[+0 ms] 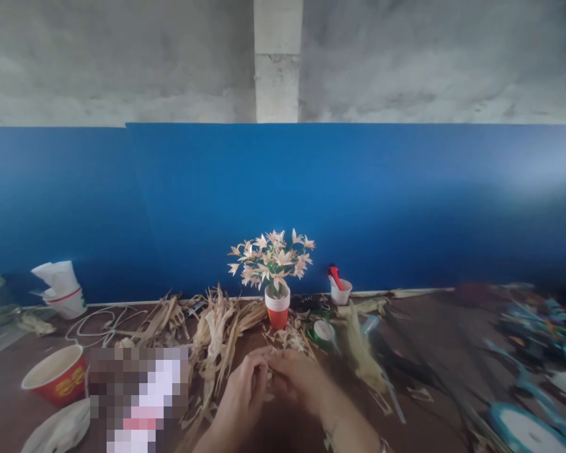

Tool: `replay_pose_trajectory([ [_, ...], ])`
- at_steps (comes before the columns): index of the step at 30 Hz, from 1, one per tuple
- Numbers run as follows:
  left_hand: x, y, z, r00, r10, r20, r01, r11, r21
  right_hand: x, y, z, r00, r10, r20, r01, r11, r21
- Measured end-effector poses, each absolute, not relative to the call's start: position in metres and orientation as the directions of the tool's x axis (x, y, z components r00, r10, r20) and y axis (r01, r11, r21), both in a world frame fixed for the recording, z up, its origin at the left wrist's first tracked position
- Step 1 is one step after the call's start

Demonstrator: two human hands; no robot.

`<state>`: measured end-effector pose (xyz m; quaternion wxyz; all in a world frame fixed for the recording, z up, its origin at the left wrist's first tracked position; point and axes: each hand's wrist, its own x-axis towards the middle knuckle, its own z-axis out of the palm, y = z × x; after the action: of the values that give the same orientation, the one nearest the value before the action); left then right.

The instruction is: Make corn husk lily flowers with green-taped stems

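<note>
Your left hand and right hand meet over the brown desk, fingers bent and tips drawn together; a small pale scrap shows between them, its shape blurred, and whether either hand clamps it cannot be told. Just beyond your hands stands a tapered orange-and-white cup of pointed, papery cream flowers, thin curled shavings at its base. Dry, fibrous, crinkled husks lie heaped to your left.
</note>
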<state>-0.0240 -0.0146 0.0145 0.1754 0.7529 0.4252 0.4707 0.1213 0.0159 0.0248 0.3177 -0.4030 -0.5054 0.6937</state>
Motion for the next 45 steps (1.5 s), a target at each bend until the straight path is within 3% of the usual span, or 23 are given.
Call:
replay_pose_trajectory([
  [3,-0.024,-0.011,0.011,0.145,0.841,0.522,0.495,-0.518,0.698,0.12,0.012,0.038,-0.323,0.921,-0.219,0.047,-0.215,-0.975],
  [6,-0.025,-0.006,0.009,0.049,0.861,0.506,0.532,-0.451,0.716,0.119,0.004,0.055,-0.193,0.978,-0.081,0.236,-0.034,-0.971],
  [11,-0.023,-0.001,0.011,-0.05,0.888,0.456,0.425,-0.394,0.815,0.119,-0.004,0.067,-0.194,0.962,0.193,0.532,0.268,-0.803],
  [13,-0.02,0.001,0.013,-0.081,0.939,0.334,0.272,-0.302,0.914,0.119,-0.002,0.062,-0.171,0.977,0.128,0.51,0.199,-0.837],
  [17,-0.017,0.006,0.014,-0.005,0.999,0.051,-0.134,-0.051,0.99,0.114,0.008,0.045,-0.156,0.964,-0.215,0.257,-0.171,-0.951],
  [20,-0.017,0.007,0.011,-0.031,0.999,-0.007,-0.185,0.002,0.983,0.111,0.013,0.034,-0.178,0.947,-0.269,0.102,-0.254,-0.962],
  [22,-0.018,0.007,0.009,-0.088,0.996,0.035,-0.119,-0.046,0.992,0.111,0.014,0.031,-0.167,0.949,-0.266,0.044,-0.263,-0.964],
  [25,-0.017,0.004,0.007,-0.122,0.965,0.231,0.104,-0.219,0.97,0.111,0.013,0.035,-0.135,0.956,-0.262,0.014,-0.263,-0.965],
  [30,-0.015,0.0,0.008,-0.003,0.893,0.451,0.34,-0.423,0.84,0.112,0.009,0.05,-0.095,0.979,-0.179,0.213,-0.155,-0.965],
  [35,-0.016,0.001,0.004,0.057,0.89,0.453,0.431,-0.431,0.792,0.116,0.007,0.051,-0.115,0.993,-0.032,0.407,0.018,-0.913],
  [39,-0.016,0.001,0.003,0.014,0.886,0.464,0.487,-0.412,0.77,0.12,0.005,0.052,-0.133,0.982,0.136,0.58,0.189,-0.793],
  [45,-0.016,-0.002,0.013,0.006,0.91,0.415,0.367,-0.388,0.845,0.121,-0.001,0.057,-0.156,0.965,0.213,0.667,0.262,-0.697],
])
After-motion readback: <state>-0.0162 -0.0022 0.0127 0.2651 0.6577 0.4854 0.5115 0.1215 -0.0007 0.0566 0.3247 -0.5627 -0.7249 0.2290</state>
